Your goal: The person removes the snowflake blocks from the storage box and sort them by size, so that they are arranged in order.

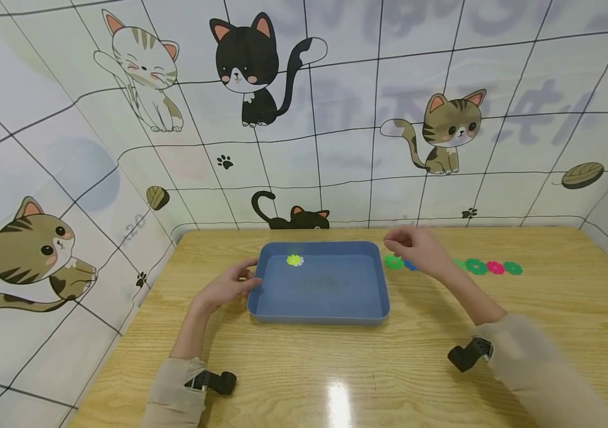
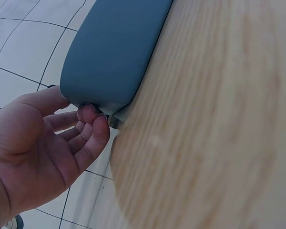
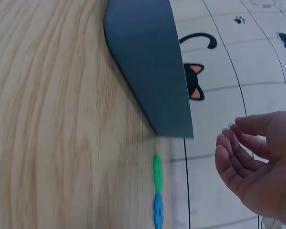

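A shallow blue tray (image 1: 320,318) lies on the table. My left hand (image 1: 231,285) grips its left side, thumb over the rim and fingers curled against the outer wall; the left wrist view shows the fingertips at the tray's corner (image 2: 105,86). Inside, near the far left, lie a yellow flower-shaped disc (image 1: 293,260) and a pale one overlapping it. Just right of the tray, my right hand (image 1: 418,249) hovers above a row of flower-shaped discs, fingers loosely curled and nothing visible between them. Under it show a green disc (image 1: 392,262) and a blue disc (image 3: 158,210), partly hidden in the head view.
Farther right, the row continues with a green disc (image 1: 476,266), a pink disc (image 1: 495,267) and another green disc (image 1: 513,268). The wooden table (image 1: 293,368) ends at a wall covering (image 1: 346,172) printed with cats.
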Tool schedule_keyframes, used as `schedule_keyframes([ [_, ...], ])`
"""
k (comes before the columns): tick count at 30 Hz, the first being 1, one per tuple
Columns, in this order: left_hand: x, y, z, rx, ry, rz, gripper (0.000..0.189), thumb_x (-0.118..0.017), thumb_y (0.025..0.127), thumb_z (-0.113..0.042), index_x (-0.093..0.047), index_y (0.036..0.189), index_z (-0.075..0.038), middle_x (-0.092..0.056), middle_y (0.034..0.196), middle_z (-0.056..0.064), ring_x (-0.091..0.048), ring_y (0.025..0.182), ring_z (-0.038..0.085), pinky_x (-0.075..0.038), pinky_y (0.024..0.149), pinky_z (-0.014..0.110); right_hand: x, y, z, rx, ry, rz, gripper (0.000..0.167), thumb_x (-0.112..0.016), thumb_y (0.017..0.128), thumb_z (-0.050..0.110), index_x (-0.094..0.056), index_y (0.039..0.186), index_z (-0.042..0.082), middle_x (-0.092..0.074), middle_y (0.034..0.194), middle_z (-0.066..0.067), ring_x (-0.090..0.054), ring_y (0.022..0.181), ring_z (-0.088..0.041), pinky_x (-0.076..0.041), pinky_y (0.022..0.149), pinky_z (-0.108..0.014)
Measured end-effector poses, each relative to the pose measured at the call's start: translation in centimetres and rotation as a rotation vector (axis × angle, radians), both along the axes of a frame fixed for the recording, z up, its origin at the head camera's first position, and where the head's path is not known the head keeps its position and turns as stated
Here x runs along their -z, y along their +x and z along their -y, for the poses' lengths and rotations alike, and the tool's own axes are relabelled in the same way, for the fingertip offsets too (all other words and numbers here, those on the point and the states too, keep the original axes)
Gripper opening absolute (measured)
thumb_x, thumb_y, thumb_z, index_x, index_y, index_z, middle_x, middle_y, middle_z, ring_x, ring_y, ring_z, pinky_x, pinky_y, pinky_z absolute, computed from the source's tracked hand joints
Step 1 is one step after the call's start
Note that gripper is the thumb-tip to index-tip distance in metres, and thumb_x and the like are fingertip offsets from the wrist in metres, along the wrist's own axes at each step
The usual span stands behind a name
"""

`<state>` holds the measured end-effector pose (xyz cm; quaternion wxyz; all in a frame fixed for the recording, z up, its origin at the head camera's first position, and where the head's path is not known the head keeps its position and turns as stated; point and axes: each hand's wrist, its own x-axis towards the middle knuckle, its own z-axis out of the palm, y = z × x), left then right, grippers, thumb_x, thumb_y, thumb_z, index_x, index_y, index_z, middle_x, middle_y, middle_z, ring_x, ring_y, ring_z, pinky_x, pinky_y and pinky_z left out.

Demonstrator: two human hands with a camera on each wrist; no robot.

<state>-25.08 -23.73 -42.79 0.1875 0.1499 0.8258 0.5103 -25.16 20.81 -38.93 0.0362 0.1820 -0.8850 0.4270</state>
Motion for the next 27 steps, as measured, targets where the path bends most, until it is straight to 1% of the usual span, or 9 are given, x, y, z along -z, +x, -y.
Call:
schedule_keyframes([
  [4,-0.1,0.0,0.0,0.002,0.004,0.001,0.068,-0.059,0.103,-0.014,-0.023,0.157,0.005,-0.056,0.101,0.018,-0.055,0.076,0.020,-0.049,0.068,0.031,0.3,-0.4,2.4,-0.047,-0.008,-0.006,0.022,-0.063,0.102,0.016,-0.068,0.112,-0.003,-0.070,0.099,-0.017,-0.065,0.083,-0.029,-0.051,0.068,-0.030],
  [7,-0.1,0.0,0.0,0.004,0.007,0.000,0.068,-0.059,0.103,-0.013,-0.022,0.157,0.006,-0.056,0.101,0.018,-0.055,0.074,0.019,-0.048,0.067,0.032,0.4,-0.5,4.2,-0.079,-0.008,0.002,0.021,-0.063,0.101,0.014,-0.068,0.112,-0.002,-0.070,0.102,-0.017,-0.064,0.084,-0.023,-0.052,0.071,-0.031],
  [11,-0.2,0.0,-0.1,0.005,0.010,0.002,0.068,-0.059,0.103,-0.013,-0.022,0.157,0.006,-0.056,0.101,0.018,-0.054,0.073,0.019,-0.048,0.066,0.032,0.6,-0.7,6.6,-0.139,-0.001,0.035,0.022,-0.062,0.101,0.012,-0.068,0.114,-0.003,-0.070,0.106,-0.016,-0.065,0.089,-0.022,-0.053,0.077,-0.035],
  [15,-0.3,0.0,-0.1,0.001,0.004,0.004,0.068,-0.059,0.103,-0.013,-0.022,0.157,0.006,-0.055,0.100,0.017,-0.054,0.073,0.019,-0.048,0.066,0.032,0.9,-0.9,8.6,-0.197,0.046,0.047,0.022,-0.061,0.101,0.012,-0.068,0.115,-0.003,-0.070,0.106,-0.011,-0.065,0.094,-0.023,-0.052,0.083,-0.039],
  [19,-0.3,-0.1,-0.1,0.004,-0.003,-0.003,0.068,-0.059,0.103,-0.013,-0.023,0.157,0.005,-0.055,0.099,0.016,-0.054,0.073,0.020,-0.048,0.065,0.032,1.5,-1.3,10.6,-0.238,0.081,0.058,0.020,-0.061,0.101,0.012,-0.068,0.115,-0.001,-0.069,0.104,-0.007,-0.064,0.093,-0.021,-0.052,0.081,-0.038],
  [23,-0.3,0.0,-0.1,0.004,0.004,0.001,0.068,-0.059,0.103,-0.013,-0.022,0.157,0.006,-0.056,0.100,0.017,-0.054,0.075,0.020,-0.049,0.067,0.033,1.9,-1.7,12.5,-0.266,0.080,0.074,0.020,-0.062,0.100,0.011,-0.067,0.116,-0.001,-0.068,0.104,-0.007,-0.065,0.090,-0.020,-0.052,0.075,-0.034],
  [27,-0.3,0.1,-0.1,0.003,0.009,0.004,0.068,-0.058,0.103,-0.012,-0.022,0.157,0.007,-0.055,0.101,0.018,-0.055,0.076,0.020,-0.050,0.069,0.034,2.1,-2.1,14.2,-0.274,0.071,0.086,0.020,-0.064,0.099,0.010,-0.067,0.116,0.000,-0.068,0.106,-0.006,-0.065,0.090,-0.019,-0.052,0.073,-0.032],
])
